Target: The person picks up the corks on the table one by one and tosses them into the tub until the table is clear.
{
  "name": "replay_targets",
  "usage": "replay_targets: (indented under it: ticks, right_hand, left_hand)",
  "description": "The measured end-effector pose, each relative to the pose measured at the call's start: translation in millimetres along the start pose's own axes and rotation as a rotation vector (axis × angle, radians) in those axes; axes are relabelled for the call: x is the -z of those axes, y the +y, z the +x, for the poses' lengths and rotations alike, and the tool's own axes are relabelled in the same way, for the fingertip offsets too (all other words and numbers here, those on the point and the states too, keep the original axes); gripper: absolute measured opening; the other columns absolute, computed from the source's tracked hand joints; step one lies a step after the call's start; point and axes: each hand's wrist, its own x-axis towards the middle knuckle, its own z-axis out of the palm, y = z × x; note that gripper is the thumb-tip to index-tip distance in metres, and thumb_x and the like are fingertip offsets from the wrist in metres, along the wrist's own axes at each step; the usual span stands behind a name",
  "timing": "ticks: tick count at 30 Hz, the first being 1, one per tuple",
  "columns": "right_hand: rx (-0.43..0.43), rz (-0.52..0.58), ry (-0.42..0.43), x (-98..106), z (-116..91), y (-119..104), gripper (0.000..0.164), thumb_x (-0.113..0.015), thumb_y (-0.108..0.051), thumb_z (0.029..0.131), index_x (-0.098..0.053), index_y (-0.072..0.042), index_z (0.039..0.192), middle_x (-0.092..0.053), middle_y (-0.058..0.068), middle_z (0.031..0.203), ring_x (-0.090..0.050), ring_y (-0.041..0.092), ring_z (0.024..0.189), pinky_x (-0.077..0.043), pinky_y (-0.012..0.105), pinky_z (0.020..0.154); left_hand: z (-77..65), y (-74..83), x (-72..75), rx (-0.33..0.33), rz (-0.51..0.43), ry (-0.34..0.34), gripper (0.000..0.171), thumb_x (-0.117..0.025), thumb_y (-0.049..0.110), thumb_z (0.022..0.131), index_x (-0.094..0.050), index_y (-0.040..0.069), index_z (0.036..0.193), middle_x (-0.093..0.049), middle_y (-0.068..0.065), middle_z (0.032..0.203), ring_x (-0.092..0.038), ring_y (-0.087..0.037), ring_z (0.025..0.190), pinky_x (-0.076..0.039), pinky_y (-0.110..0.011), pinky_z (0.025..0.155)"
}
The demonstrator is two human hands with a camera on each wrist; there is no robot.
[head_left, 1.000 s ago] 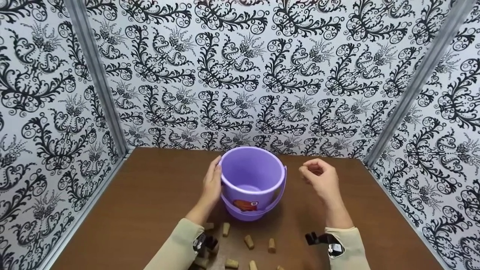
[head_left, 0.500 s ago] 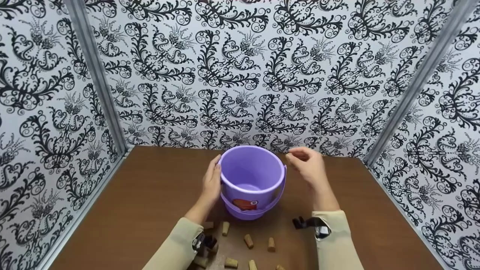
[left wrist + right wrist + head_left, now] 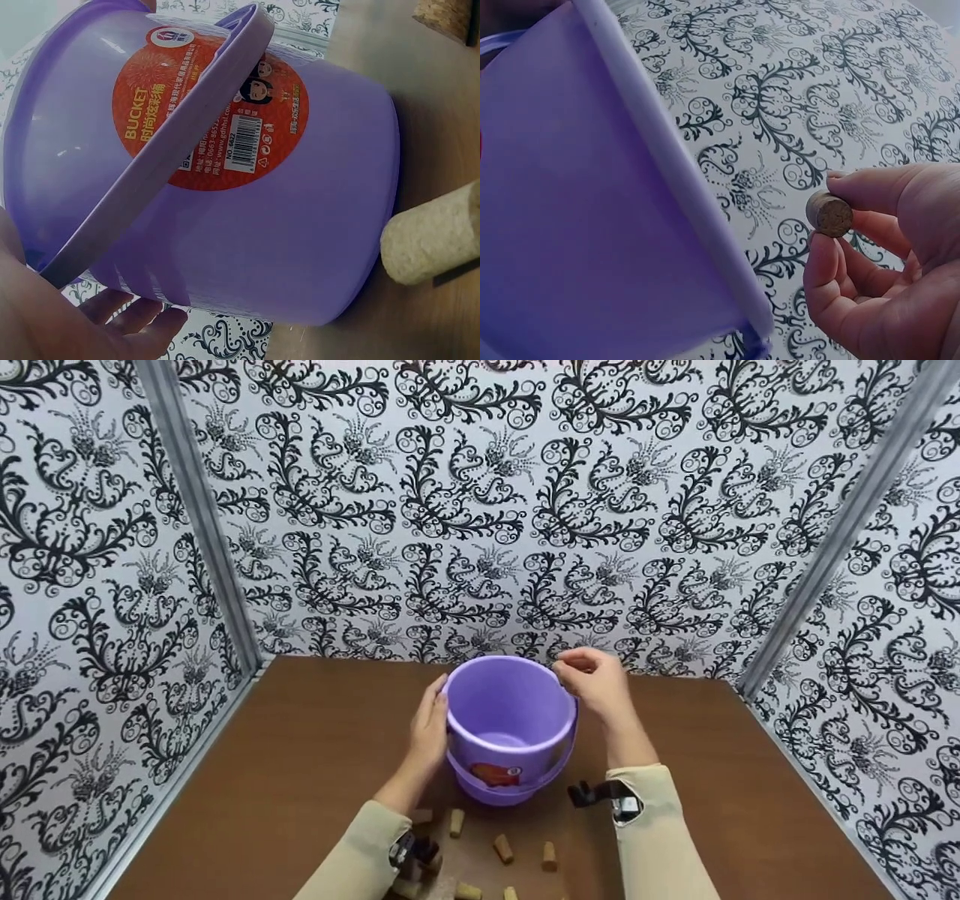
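A purple bucket (image 3: 501, 765) with a red round label (image 3: 210, 112) stands upright on the table, its handle (image 3: 559, 769) hanging across the front. My left hand (image 3: 429, 727) holds the bucket's left side near the rim; in the left wrist view its fingers (image 3: 135, 315) curve against the outer wall. My right hand (image 3: 600, 686) is beside the right rim at rim height. Between its thumb and fingertips it pinches a small cork stopper (image 3: 831, 214), its round end showing in the right wrist view. From the head camera, that cork is mostly hidden by the fingers.
Several corks lie on the brown table (image 3: 300, 780) in front of the bucket, among them one cork (image 3: 502, 849) and another cork (image 3: 550, 856). A cork (image 3: 435, 232) lies close to the bucket's base. Patterned walls (image 3: 480, 510) enclose the table's back and sides.
My right hand has moved left and slightly up to the bucket's right rim, carrying the cork. The left hand and bucket have stayed in place.
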Motion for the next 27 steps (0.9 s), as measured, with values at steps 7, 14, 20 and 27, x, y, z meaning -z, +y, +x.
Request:
replay_targets:
  ticks: [7, 14, 20, 27]
  right_hand:
    - [-0.051, 0.068, -0.07, -22, 7, 0, 0.024, -0.076, 0.002, 0.092, -0.074, 0.008, 0.114, -0.077, 0.01, 0.091, -0.067, 0.011, 0.071, -0.06, 0.02, 0.067]
    - [-0.098, 0.056, -0.06, -30, 7, 6, 0.028, -0.077, 0.0, 0.092, -0.072, 0.01, 0.118, -0.077, 0.009, 0.089, -0.067, 0.011, 0.07, -0.06, 0.02, 0.065]
    - [-0.102, 0.1, -0.067, -38, 10, 7, 0.028, -0.078, 0.001, 0.091, -0.071, 0.012, 0.116, -0.075, 0.005, 0.082, -0.066, 0.01, 0.066, -0.058, 0.02, 0.062]
    - [-0.112, 0.093, -0.088, -48, 12, 8, 0.027, -0.08, 0.001, 0.09, -0.072, 0.011, 0.114, -0.075, 0.005, 0.085, -0.068, 0.011, 0.07, -0.063, 0.024, 0.069]
  left_hand:
    - [-0.8, -2.9, -0.5, -0.002, 0.017, 0.011, 0.045, -0.042, 0.025, 0.115, -0.05, 0.01, 0.157, -0.054, -0.02, 0.159, -0.053, -0.044, 0.144, -0.037, -0.063, 0.124]
    - [-3.6, -1.3, -3.1, -0.014, 0.0, -0.005, 0.045, -0.042, 0.024, 0.115, -0.05, 0.01, 0.157, -0.053, -0.02, 0.159, -0.052, -0.043, 0.145, -0.038, -0.061, 0.125]
    - [-3.8, -1.8, -1.7, -0.046, 0.004, 0.016, 0.043, -0.043, 0.021, 0.115, -0.052, 0.008, 0.155, -0.055, -0.021, 0.158, -0.053, -0.043, 0.145, -0.039, -0.06, 0.125]
    - [-2.5, -0.5, -1.3, -0.014, -0.007, 0.001, 0.045, -0.042, 0.026, 0.115, -0.051, 0.012, 0.157, -0.054, -0.018, 0.16, -0.051, -0.041, 0.147, -0.037, -0.06, 0.125]
